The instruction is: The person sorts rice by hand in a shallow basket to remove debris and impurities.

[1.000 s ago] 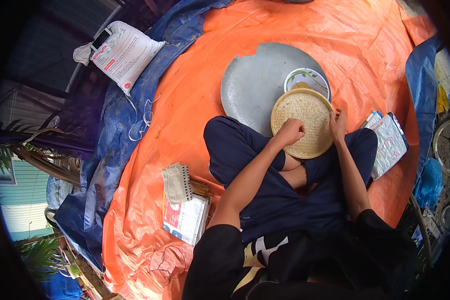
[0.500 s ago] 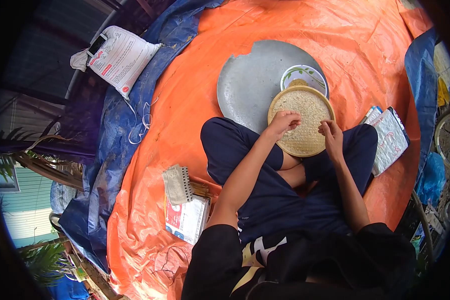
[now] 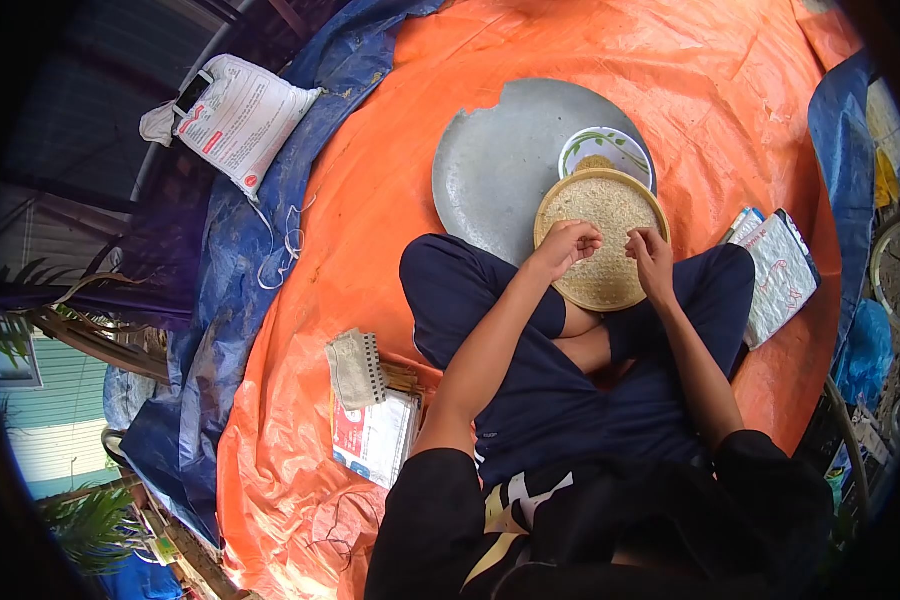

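Observation:
A round woven bamboo tray (image 3: 600, 174) rests by my crossed legs, its inside covered with pale grain (image 3: 610, 208). Over its left half hovers my left hand (image 3: 572, 248), fingers curled in and thumb pressed to them. My right hand (image 3: 652, 262) is above the tray's right side with its fingertips pinched together. Whatever either pinch holds is too small to make out. Just beyond the tray, partly covered by it, stands a white bowl (image 3: 625, 150) with a green leaf pattern and some brownish grain (image 3: 596, 163) in it.
A grey round metal sheet (image 3: 485, 170) with a broken edge lies under the bowl on an orange tarp (image 3: 370, 200). Books and a spiral notebook (image 3: 358, 368) lie at left, a silvery packet (image 3: 775, 280) at right. A white sack (image 3: 248, 122) with a phone (image 3: 193, 93) sits upper left.
My right hand has shifted slightly left, inward over the tray, closer to my left hand. My left hand has stayed nearly in place.

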A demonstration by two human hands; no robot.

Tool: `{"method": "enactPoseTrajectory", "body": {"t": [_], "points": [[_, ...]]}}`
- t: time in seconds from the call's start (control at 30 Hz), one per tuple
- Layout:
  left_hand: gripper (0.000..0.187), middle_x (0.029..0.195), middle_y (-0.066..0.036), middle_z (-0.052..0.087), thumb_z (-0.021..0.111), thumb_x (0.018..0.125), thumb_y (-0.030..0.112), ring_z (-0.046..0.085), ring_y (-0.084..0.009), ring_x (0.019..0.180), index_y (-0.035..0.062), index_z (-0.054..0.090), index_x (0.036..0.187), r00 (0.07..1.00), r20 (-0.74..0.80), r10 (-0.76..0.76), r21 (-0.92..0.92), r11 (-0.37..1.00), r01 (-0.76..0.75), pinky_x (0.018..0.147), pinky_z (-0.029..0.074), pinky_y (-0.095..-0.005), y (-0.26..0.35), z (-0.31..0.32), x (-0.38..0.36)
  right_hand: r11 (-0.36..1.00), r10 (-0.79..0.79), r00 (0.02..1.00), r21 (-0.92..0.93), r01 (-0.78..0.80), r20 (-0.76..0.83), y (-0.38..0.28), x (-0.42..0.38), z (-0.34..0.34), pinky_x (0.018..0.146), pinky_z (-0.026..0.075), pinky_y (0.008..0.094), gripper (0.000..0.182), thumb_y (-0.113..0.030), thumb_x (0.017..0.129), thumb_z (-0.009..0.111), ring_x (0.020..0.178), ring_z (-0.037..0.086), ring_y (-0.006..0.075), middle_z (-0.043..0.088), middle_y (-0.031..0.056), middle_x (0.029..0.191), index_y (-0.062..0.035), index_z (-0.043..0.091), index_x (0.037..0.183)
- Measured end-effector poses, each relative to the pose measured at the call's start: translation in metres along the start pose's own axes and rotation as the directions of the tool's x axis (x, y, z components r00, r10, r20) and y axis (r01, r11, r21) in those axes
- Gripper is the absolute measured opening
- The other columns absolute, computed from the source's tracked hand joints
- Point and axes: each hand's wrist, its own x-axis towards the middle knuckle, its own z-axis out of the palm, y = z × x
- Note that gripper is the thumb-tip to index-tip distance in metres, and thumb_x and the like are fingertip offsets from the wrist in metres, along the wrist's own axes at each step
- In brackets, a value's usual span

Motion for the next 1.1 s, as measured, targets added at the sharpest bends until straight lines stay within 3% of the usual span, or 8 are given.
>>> {"method": "enactPoseTrajectory", "body": {"t": [0.8, 0.9, 1.0, 1.1], "points": [[0.013, 0.086, 0.0, 0.066, 0.062, 0.093, 0.02, 0.064, -0.0086, 0.078, 0.007, 0.065, 0.094, 0.998, -0.065, -0.011, 0.126, 0.992, 0.019, 0.071, 0.051, -0.0207, -0.007, -0.001, 0.003, 0.999, 0.051, 0.995, -0.004, -0.051, 0.082, 0.008, -0.002, 0.003, 0.067, 0.051, 0.025, 0.022, -0.017, 0.097, 0.056, 0.073, 0.062, 0.0112, 0.064, 0.0072, 0.081, 0.0044, 0.062, 0.1], [0.015, 0.086, -0.002, 0.066, 0.06, 0.094, 0.02, 0.064, -0.0098, 0.079, 0.0057, 0.065, 0.094, 0.997, -0.078, -0.015, 0.124, 0.992, 0.024, 0.072, 0.052, -0.0213, -0.005, 0.001, 0.002, 0.991, -0.041, 0.999, -0.132, 0.037, -0.029, 0.004, 0.001, -0.002, 0.068, 0.051, 0.0284, 0.023, -0.017, 0.096, 0.057, 0.073, 0.064, 0.0153, 0.065, 0.009, 0.08, 0.0052, 0.062, 0.099], [0.017, 0.089, -0.004, 0.067, 0.059, 0.095, 0.02, 0.065, -0.0117, 0.082, 0.0035, 0.065, 0.096, 0.997, -0.074, -0.014, 0.108, 0.994, 0.022, 0.075, 0.053, -0.0224, -0.003, 0.003, 0.0, 0.948, -0.078, 0.981, -0.319, 0.018, -0.178, 0.0, 0.006, -0.014, 0.078, 0.05, 0.036, 0.027, -0.019, 0.093, 0.06, 0.089, 0.064, 0.0251, 0.066, 0.0163, 0.095, 0.0048, 0.06, 0.107], [0.02, 0.094, -0.008, 0.067, 0.058, 0.095, 0.02, 0.066, -0.0142, 0.087, 0.0007, 0.065, 0.098, 0.998, -0.061, -0.018, 0.103, 0.994, 0.024, 0.077, 0.054, -0.0241, -0.001, 0.005, -0.001, 0.772, -0.235, 0.926, -0.635, -0.006, -0.294, 0.004, 0.011, -0.024, 0.091, 0.045, 0.0422, 0.041, -0.021, 0.09, 0.062, 0.111, 0.056, 0.0339, 0.06, 0.0223, 0.115, 0.0035, 0.053, 0.121]]}}
